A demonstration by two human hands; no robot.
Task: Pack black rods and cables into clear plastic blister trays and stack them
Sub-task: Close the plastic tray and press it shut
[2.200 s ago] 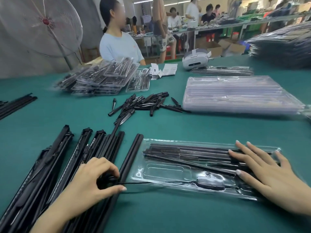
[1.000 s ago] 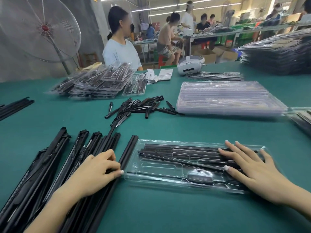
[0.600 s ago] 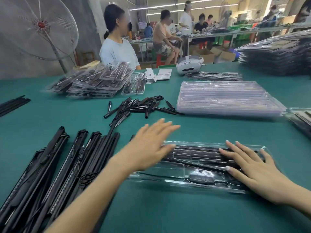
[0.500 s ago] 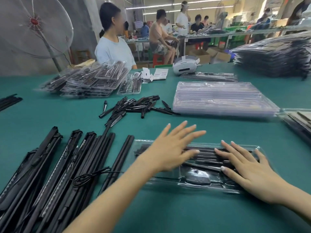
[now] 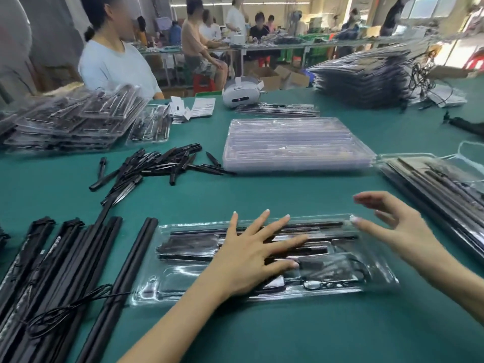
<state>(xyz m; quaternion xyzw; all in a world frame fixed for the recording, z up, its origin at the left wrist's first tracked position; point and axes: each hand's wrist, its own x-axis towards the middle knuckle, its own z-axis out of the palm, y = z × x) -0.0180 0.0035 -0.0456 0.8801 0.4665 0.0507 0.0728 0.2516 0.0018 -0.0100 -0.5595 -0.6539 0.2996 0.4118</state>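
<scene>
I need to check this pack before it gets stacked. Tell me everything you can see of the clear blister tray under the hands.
The blister tray is clear, glossy moulded plastic, long and rectangular, lying flat on the green table, its long side across the view. Its recesses hold black rods along the far half and a cable with a dark block nearer the front right. The left hand rests flat on its middle, fingers spread. The right hand hovers open by its right end, blurred.

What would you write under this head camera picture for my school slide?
Left hand pressing flat on a packed clear blister tray of black rods, right hand open beside it.
</scene>
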